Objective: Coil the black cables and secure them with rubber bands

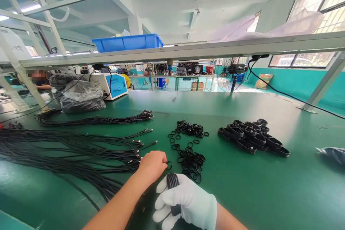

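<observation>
Cable coil (173, 180) sits gripped in the gloved right hand (185, 198); slackened fingers could let it unwind. The left hand (152, 165) curls its fingers beside a black ring (170, 167), their hold unclear; a careless nudge could push it away.

You can read no word, number or brand clearly here. At the far left, one white covering (13, 45) carries dark marks which look like characters, but they are too blurred for you to read. At the far right, the sack (263, 81) shows some coloured print, and this also you cannot read.
</observation>
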Motion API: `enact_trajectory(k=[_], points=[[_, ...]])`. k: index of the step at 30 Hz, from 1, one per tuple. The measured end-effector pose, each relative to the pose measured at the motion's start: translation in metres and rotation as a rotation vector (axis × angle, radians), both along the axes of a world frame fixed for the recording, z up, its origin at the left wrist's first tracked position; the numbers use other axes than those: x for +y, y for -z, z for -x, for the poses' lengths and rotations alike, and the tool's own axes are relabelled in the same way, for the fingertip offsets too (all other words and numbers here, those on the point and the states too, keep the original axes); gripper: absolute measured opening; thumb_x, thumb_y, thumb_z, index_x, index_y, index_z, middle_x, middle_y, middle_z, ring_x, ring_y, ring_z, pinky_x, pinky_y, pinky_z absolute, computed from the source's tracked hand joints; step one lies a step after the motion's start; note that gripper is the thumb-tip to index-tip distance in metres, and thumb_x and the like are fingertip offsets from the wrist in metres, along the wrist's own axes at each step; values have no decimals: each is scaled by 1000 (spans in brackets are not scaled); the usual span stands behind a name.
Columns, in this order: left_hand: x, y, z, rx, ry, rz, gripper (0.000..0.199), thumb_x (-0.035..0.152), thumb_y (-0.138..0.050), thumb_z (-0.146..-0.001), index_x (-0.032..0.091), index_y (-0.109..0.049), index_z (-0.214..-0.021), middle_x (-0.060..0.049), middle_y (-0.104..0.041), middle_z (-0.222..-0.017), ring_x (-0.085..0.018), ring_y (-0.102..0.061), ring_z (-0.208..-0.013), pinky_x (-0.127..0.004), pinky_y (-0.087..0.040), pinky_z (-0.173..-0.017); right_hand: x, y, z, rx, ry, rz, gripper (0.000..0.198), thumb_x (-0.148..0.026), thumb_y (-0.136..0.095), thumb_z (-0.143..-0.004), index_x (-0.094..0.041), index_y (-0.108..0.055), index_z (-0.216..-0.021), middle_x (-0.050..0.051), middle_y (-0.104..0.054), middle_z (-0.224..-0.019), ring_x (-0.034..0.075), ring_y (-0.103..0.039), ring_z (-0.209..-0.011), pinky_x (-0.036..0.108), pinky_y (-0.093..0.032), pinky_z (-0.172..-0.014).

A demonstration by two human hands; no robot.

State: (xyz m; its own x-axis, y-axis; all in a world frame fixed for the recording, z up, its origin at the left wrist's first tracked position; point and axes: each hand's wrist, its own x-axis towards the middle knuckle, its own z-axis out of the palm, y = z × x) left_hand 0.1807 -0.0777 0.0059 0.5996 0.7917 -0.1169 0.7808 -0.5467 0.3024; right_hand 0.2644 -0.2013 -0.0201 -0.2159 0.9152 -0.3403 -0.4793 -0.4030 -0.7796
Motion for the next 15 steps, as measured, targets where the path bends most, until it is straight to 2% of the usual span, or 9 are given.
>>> enact_trajectory(k=[2, 6, 10, 15], points=[[0, -8, 14, -69, -23, -14, 11, 20, -56, -79, 23, -64, -86, -1, -68, -84, -20, -61, -81, -32, -44, -71, 0, 1, 0, 6, 51, -1, 37, -23, -68, -52, -12, -53, -84, 6, -62, -68, 23, -65, -65, 31, -51, -50], [-8, -17, 34, -219, -37, 17, 16, 26, -46, -82, 24, -62, -81, 2, -66, -78, -16, -60, -73, -26, -42, -66, 2, 4, -1, 20, 132, 22, 31, -20, -64, -53, -14, -51, -81, 3, -59, -66, 20, -62, -59, 29, -47, -46], [-20, -14, 45, -314, 20, 119, 18, 31, -45, -81, 24, -61, -79, 4, -64, -73, -13, -58, -67, -21, -42, -59, 3, 3, -1, 110, 173, 27, 29, -23, -68, -54, -17, -46, -73, 0, -55, -63, 12, -54, -50, 21, -35, -42], [-19, -4, 46, -341, 23, 145, 17, 29, -45, -80, 23, -61, -78, 3, -63, -72, -14, -56, -66, -22, -41, -59, 3, -1, 1, 127, 193, 47, 36, -26, -73, -53, -18, -44, -71, 0, -54, -62, 11, -52, -49, 21, -31, -43]])
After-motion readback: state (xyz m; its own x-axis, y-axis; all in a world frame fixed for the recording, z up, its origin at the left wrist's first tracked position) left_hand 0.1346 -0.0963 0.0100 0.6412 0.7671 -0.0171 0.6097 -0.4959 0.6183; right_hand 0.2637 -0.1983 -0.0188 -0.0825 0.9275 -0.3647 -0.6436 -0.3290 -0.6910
